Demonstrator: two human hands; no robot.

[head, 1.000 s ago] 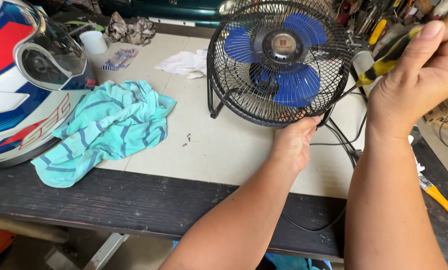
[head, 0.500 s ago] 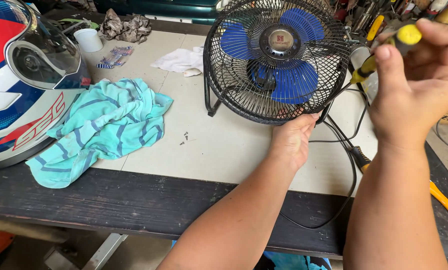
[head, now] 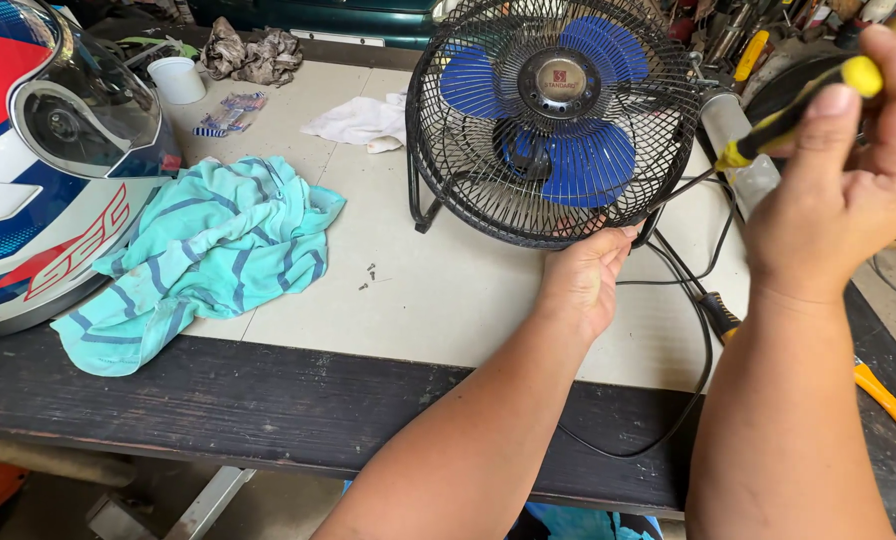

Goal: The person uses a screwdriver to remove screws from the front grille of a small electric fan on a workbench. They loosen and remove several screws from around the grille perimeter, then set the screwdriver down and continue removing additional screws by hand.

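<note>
A small black wire-cage fan (head: 553,120) with blue blades stands upright on the workbench (head: 448,290). My left hand (head: 580,278) grips the bottom rim of its cage from the front. At the right, my right hand (head: 848,180) is closed on a screwdriver with a yellow and black handle (head: 788,115). Its shaft points down and left toward the right side of the cage. A few small screws (head: 368,275) lie on the bench in front of the fan.
A white, red and blue helmet (head: 43,170) sits at the left beside a teal striped cloth (head: 208,255). A white cup (head: 178,78), rags and a white cloth (head: 363,122) lie behind. The fan's black cord (head: 693,350) loops right, near an orange-handled tool (head: 888,400).
The view has drifted a little, so the fan and helmet sit slightly lower and to the right. My right hand has turned the screwdriver slightly; my left hand still holds the cage rim.
</note>
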